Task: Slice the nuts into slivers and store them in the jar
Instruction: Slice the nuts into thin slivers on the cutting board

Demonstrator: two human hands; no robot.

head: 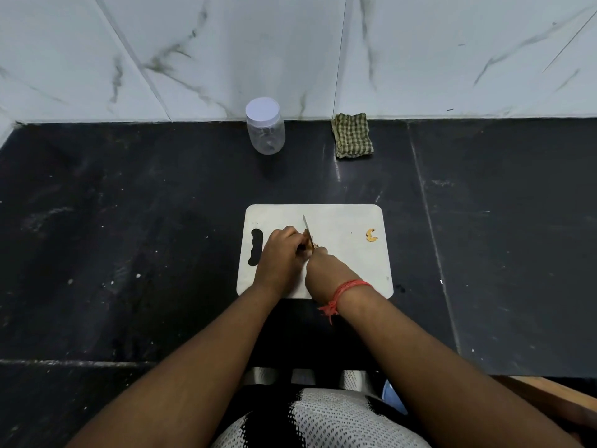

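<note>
Head view: I see my left hand (279, 253) pinning a nut (310, 243) mid-board, seemingly pinched. My right hand (326, 270) grips the knife (307, 229), its handle hidden. Another nut (371, 235) lies near the cutting board (339, 215)'s right edge. The lidded jar (265, 127) and a checked cloth (352, 135) stand at the counter (129, 221)'s back edge.

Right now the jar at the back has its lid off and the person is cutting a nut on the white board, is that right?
Not quite. In the head view the jar has its white lid on. The rest holds: a nut is being cut on the white board.
</note>
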